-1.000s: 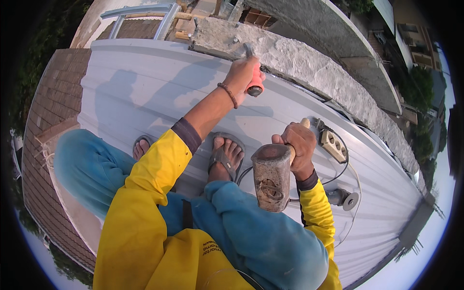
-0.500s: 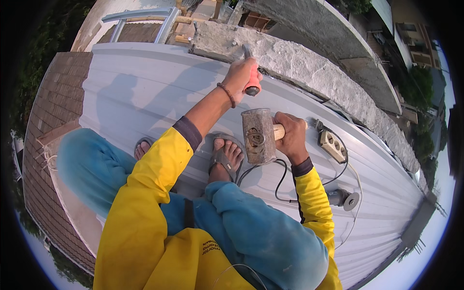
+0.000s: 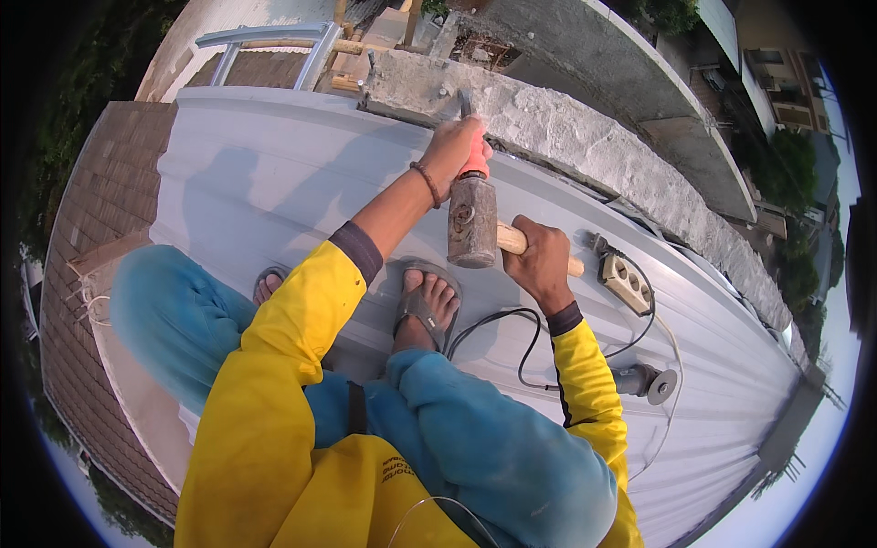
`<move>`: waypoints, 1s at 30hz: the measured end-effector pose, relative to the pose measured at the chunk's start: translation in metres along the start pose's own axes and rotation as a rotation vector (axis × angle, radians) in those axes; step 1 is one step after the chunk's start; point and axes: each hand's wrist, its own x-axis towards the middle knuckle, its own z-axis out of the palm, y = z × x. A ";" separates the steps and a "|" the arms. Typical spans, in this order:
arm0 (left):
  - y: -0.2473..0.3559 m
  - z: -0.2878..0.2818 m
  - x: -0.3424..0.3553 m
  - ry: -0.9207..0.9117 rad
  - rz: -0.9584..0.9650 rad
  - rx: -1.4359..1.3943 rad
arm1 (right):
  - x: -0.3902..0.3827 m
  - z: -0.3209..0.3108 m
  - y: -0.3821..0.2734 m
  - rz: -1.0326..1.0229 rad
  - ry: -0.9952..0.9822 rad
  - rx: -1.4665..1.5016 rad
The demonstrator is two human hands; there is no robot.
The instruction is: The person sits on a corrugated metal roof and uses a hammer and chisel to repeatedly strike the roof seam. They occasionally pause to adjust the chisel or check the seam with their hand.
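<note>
My left hand (image 3: 452, 153) is wrapped round the red-orange grip of a chisel (image 3: 466, 103). Its metal blade points away from me, against the rough top of a concrete wall (image 3: 539, 114); the very tip is hard to make out. My right hand (image 3: 541, 263) grips the pale wooden handle of a heavy sledgehammer (image 3: 473, 222) with a worn, dusty head. The hammer head is at the butt end of the chisel, appearing to touch it and hiding that end. Both hands are above the metal roof sheet.
Grey corrugated roofing (image 3: 694, 393) lies under my sandalled feet. To the right are a power strip (image 3: 627, 281) with cables and an angle grinder (image 3: 647, 381). A metal frame (image 3: 274, 41) stands at the far left, brown roof tiles (image 3: 110, 201) at the left.
The hammer has moved away from me and slightly left, up to the chisel's butt, which showed uncovered before. My left hand has stayed nearly in place.
</note>
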 end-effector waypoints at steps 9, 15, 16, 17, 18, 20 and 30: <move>0.001 -0.001 0.002 0.006 0.014 -0.010 | 0.002 -0.007 -0.001 -0.081 0.059 0.151; 0.003 -0.004 0.005 -0.021 0.006 -0.011 | -0.003 -0.006 -0.002 -0.140 0.086 0.148; 0.002 -0.004 0.004 -0.020 0.017 0.008 | -0.002 -0.008 -0.002 -0.206 0.094 0.163; 0.003 -0.004 0.005 -0.014 0.018 0.000 | -0.003 -0.011 -0.002 -0.341 0.143 0.203; 0.002 -0.004 0.005 -0.011 0.019 -0.009 | 0.001 -0.013 -0.001 -0.385 0.174 0.185; 0.002 -0.003 0.007 -0.006 0.020 -0.013 | 0.010 -0.012 0.001 -0.126 0.067 0.043; 0.000 -0.003 0.011 -0.013 0.044 -0.010 | 0.002 -0.005 0.007 -0.280 0.137 0.142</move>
